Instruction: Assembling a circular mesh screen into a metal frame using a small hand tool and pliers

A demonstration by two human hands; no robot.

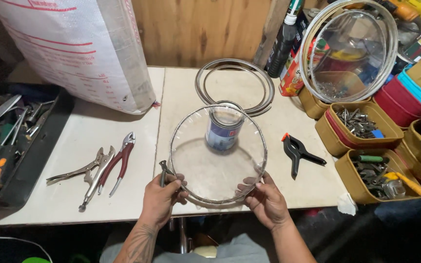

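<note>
**Glass lid gripped at the bench edge**

The left hand [163,195] is closed on small pliers [163,173] and the near rim of the glass lid [218,153]; the right hand [265,197] pinches that rim opposite. The lid hangs tilted over the table [123,195] edge, so a slip could drop it. A tin can [224,127] stands just behind; the black clamp [299,152] and locking pliers [98,173] lie apart, leaving bare board either side.
</note>
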